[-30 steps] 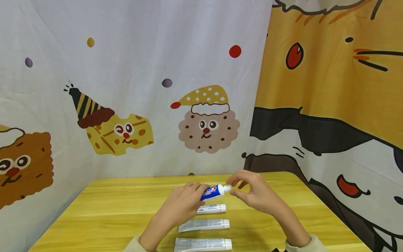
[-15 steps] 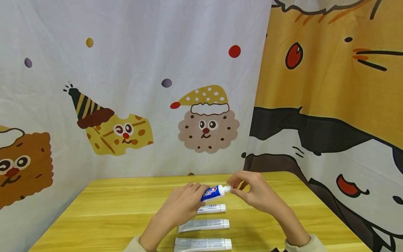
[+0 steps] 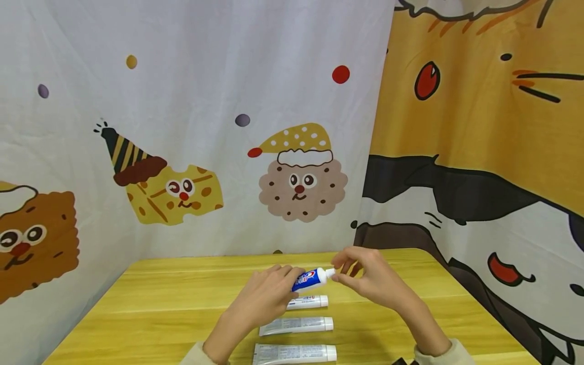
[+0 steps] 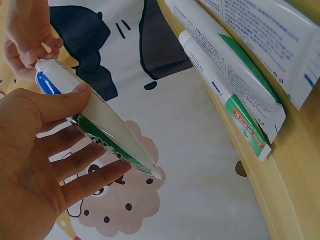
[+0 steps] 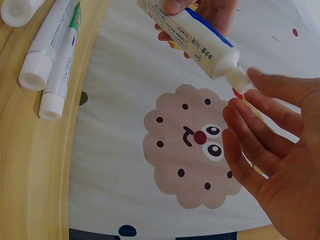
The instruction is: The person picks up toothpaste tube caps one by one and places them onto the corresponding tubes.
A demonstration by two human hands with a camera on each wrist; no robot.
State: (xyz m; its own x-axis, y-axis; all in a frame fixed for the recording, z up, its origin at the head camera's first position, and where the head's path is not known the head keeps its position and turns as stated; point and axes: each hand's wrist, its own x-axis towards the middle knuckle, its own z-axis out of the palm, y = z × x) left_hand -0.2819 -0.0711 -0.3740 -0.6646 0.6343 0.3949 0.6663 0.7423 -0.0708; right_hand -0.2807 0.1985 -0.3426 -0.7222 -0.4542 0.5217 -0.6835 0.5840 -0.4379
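Note:
My left hand (image 3: 271, 294) grips a blue and white toothpaste tube (image 3: 307, 280) above the table, its capped end pointing right. In the left wrist view the thumb lies on the tube's side and the fingers support it from beneath; the flat tail shows green. At the neck, my right hand (image 3: 371, 279) has thumb and fingertips around the small white cap (image 5: 239, 80); the other fingers are loosely bent. Whether the cap is loose on the neck, I cannot tell.
Below the hands lie three more toothpaste tubes in a column on the wooden table (image 3: 159, 304): a near one (image 3: 294, 353), a middle one (image 3: 296, 325) and a far one (image 3: 307, 302). Their white caps face right. A cartoon-printed curtain (image 3: 182, 101) hangs behind the table.
The right hand's fingers shift slightly around the cap, a small turning motion. The left hand and the tube stay nearly still.

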